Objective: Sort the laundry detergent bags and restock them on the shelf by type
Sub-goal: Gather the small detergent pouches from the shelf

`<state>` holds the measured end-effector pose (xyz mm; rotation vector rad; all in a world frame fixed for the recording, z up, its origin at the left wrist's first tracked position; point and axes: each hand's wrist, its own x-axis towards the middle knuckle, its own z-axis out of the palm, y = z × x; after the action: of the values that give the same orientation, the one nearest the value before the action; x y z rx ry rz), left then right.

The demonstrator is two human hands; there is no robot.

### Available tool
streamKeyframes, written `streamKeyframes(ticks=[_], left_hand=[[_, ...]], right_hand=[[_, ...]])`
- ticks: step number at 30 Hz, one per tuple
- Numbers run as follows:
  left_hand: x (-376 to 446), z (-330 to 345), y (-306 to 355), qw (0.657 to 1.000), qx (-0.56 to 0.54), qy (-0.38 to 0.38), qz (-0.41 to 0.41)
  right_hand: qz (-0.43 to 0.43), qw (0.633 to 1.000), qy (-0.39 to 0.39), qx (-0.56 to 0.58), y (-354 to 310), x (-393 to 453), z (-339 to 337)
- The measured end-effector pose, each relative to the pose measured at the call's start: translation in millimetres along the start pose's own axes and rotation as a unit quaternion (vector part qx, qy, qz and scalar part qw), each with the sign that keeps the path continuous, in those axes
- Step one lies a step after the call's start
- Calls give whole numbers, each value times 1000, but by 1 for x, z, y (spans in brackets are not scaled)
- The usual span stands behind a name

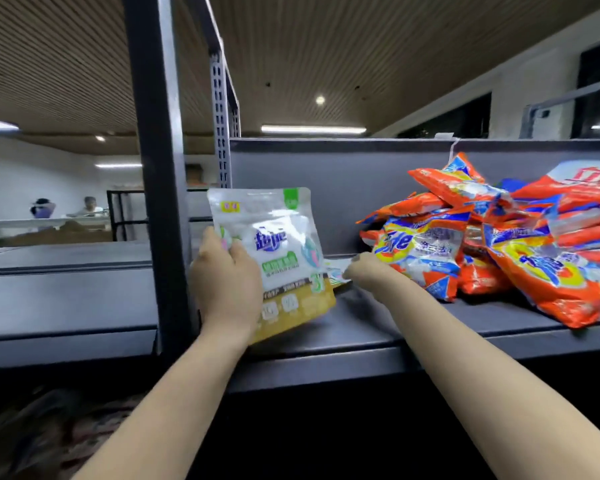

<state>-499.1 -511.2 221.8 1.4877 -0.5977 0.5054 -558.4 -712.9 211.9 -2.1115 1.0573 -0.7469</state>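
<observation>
My left hand (pixel 227 282) grips a white detergent bag (pixel 284 237) with a green and gold lower part, holding it upright at the left end of the dark shelf (pixel 361 327). My right hand (pixel 364 270) reaches to a second light-coloured bag (pixel 336 270) lying flat behind the first one; its fingers curl at that bag's edge, but the bag is mostly hidden. To the right lies a loose heap of several orange detergent bags (pixel 499 244), some flat, some tilted against each other.
A dark upright post (pixel 160 188) of the shelf frame stands just left of my left hand. The shelf's back panel (pixel 343 174) rises behind the bags. Another shelf board (pixel 66 299) runs to the left. Two people sit at a table far off at the left.
</observation>
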Motion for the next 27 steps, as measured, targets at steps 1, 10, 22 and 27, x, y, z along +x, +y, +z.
streamKeyframes(ticks=[1,10,22,27], left_hand=[[6,13,3,1000,-9,8,-21],[57,145,-16,959,17,-115,-258],[29,112,-23,913,224,-333,-75],[14,77,-10,898,284,-336,0]], right_hand=[[-5,1000,-20,-12,4,1,-5],[-88,995,-24,-45,43,-4,-28],[-123,989,-27,-82,47,-19,-30],[-134,984,6,-115,39,-40,-37]])
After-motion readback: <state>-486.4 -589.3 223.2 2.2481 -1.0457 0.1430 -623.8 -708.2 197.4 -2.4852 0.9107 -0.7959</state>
